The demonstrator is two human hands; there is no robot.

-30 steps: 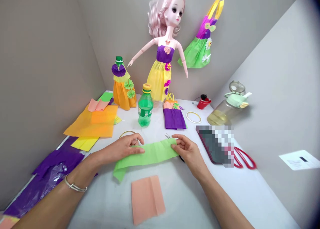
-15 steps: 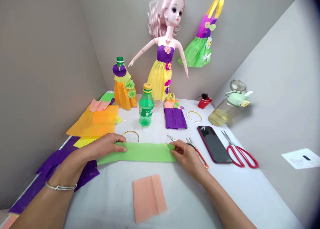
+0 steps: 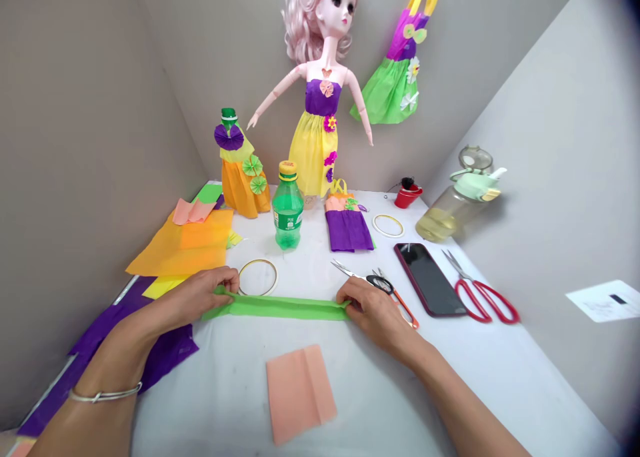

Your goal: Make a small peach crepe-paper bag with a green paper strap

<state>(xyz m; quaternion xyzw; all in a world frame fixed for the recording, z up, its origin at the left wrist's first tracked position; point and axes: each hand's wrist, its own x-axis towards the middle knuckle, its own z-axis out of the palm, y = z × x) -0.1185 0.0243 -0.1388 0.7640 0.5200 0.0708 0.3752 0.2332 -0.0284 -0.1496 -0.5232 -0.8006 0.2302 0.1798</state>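
Observation:
A long green strip of crepe paper [image 3: 290, 308] stretches across the table between my two hands. My left hand [image 3: 215, 289] pinches its left end, with a short piece sticking out past the fingers. The right end is gripped between the thumb and fingers of my right hand [image 3: 363, 300]. The strip looks narrow, with its upper edge folded or tilted over. Below it lies a peach square of creased paper [image 3: 301, 394]. A gold-edged ring of tape [image 3: 259, 277] sits just beyond the strip, near my left hand.
Scissors [image 3: 385, 285] and an orange-handled tool [image 3: 406, 309] lie by my right hand, then a phone [image 3: 429, 280] and red scissors [image 3: 480, 297]. Behind stand a green bottle [image 3: 287, 210], a dressed doll [image 3: 320, 104] and a tilted water bottle [image 3: 457, 200]. Orange paper [image 3: 185, 244] and purple paper [image 3: 170, 357] lie left.
The green strip has gone from a broad flat band to a narrower one, its upper edge lower. My fingers have closed more tightly on its ends. The view has shifted slightly.

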